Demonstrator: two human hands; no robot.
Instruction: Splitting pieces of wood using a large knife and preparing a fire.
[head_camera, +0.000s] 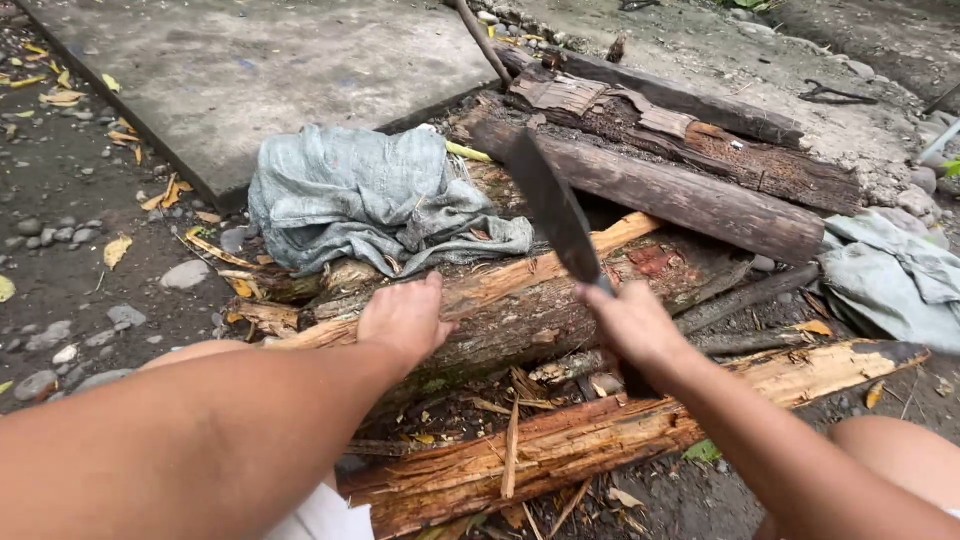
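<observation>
My right hand (632, 322) grips the handle of a long dark machete (548, 205), whose blade points up and away over the wood. My left hand (403, 318) rests flat on a thick split log (520, 290) with orange-brown bark and pale inner wood, lying across the middle of the view. A second splintered log (560, 445) lies nearer to me, below both hands.
A crumpled grey cloth (365, 195) lies on the log pile at the left. Darker old logs (680, 190) lie behind. A concrete slab (250, 70) sits at the upper left, gravel and dry leaves (60, 250) at the left, and another grey cloth (890, 275) at the right.
</observation>
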